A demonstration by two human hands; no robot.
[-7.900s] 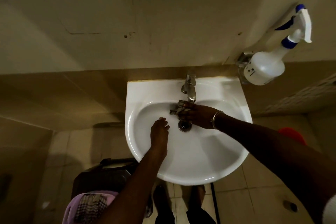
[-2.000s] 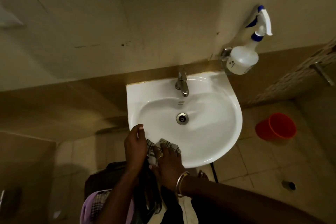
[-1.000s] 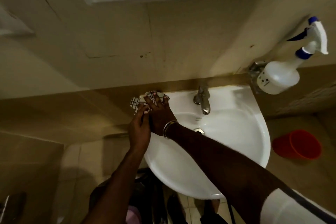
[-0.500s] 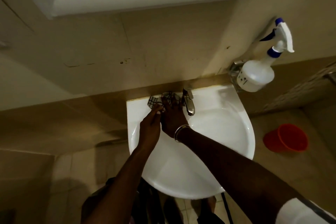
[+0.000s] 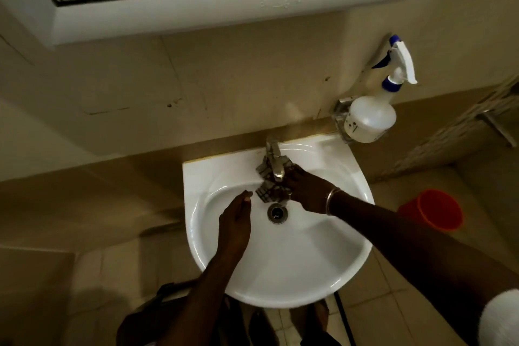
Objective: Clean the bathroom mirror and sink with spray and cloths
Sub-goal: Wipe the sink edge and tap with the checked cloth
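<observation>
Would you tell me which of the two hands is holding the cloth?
The right hand, with the bangle, grips the cloth at the tap; the left hand holds nothing.

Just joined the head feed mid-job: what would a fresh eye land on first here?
The white sink fills the centre, with the right hand holding a checked cloth against the faucet at its back rim. The left hand is open over the sink, left of the drain. A white spray bottle sits in a wall holder up right of the sink, and an orange bucket stands on the floor to the right.
</observation>
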